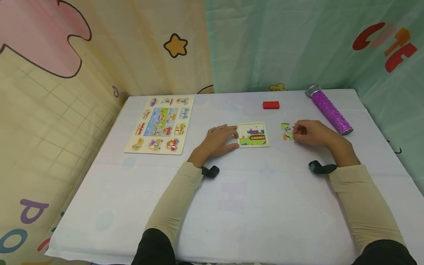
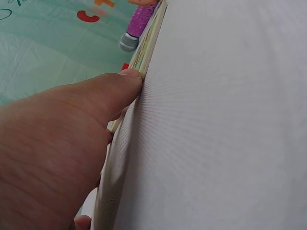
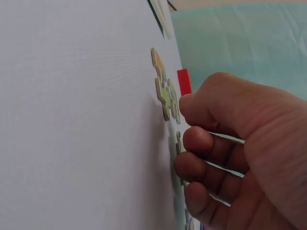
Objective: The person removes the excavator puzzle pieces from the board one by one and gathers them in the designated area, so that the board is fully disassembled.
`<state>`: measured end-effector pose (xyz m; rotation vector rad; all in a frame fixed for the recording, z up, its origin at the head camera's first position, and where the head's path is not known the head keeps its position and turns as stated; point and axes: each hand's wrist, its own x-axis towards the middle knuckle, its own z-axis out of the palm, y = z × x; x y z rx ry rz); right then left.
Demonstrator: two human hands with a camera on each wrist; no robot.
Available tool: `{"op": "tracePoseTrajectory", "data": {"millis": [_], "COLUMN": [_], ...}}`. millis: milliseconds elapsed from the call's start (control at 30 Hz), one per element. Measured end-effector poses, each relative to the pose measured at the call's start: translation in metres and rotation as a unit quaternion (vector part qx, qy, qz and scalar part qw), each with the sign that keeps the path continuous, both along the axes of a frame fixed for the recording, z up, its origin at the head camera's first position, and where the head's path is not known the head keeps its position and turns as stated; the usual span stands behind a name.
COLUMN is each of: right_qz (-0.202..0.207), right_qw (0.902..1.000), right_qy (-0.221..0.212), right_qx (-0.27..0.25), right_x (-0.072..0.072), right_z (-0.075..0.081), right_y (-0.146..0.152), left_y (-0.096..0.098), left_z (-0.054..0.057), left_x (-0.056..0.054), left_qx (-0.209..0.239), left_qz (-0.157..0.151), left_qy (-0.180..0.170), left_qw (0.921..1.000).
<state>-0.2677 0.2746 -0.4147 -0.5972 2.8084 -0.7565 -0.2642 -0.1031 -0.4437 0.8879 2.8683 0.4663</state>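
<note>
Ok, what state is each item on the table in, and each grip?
Framed picture: flat, face up
Loose puzzle pieces: lying loose, partly hidden
Left grip: touching the framed picture's left edge
Right grip: curled at the pieces; any hold unclear
Picture board: flat, pictures up
Red block: lying flat
Purple microphone: on its side

Matt tablecloth (image 1: 265, 213); glittery microphone (image 1: 331, 111), metallic-looking head (image 1: 313, 89); wood-like small puzzle board (image 1: 253, 135)

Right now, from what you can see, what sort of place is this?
Probably an indoor play or activity corner, though I can't see the wider room. Patterned curtains printed with letters and a star hang around a cloth-covered table, which holds a picture board and small jigsaw pieces.
</note>
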Motion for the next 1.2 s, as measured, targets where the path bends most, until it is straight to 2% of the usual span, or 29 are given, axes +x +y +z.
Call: {"op": "tracePoseTrajectory", "data": {"millis": [167,367,467,633,767,900,1200], "right_qz": [-0.007,0.028,0.042,0.062,0.090,0.091,0.070], "right_qw": [0.9997,0.9982,0.9974,0.9967,0.9944,0.9936,0.9955], "right_qy": [-0.002,0.014,0.003,-0.041,-0.052,-0.049,-0.061], "right_qx": [-0.022,-0.051,-0.058,-0.034,0.019,0.046,0.015], "right_x": [-0.001,-0.008,-0.017,-0.032,-0.034,-0.032,-0.030], "right_z": [0.007,0.015,0.017,0.007,-0.001,-0.001,0.005], "right_y": [-0.009,-0.040,-0.062,-0.099,-0.120,-0.129,-0.129], "left_y": [-0.001,-0.003,-0.004,-0.003,-0.002,-0.001,-0.001], "left_z": [0.003,0.004,0.002,-0.006,-0.009,-0.010,-0.007], "left_x": [0.001,0.002,0.001,0.003,0.005,0.005,-0.002], "left_qx": [-0.002,-0.001,0.002,0.005,0.007,0.009,0.008], "left_qz": [0.005,0.006,0.006,0.006,0.000,-0.002,-0.005], "left_qy": [0.000,-0.001,-0.002,-0.011,-0.013,-0.008,0.009], "left_qw": [1.0000,1.0000,1.0000,0.9999,0.9999,0.9999,0.9999]}}
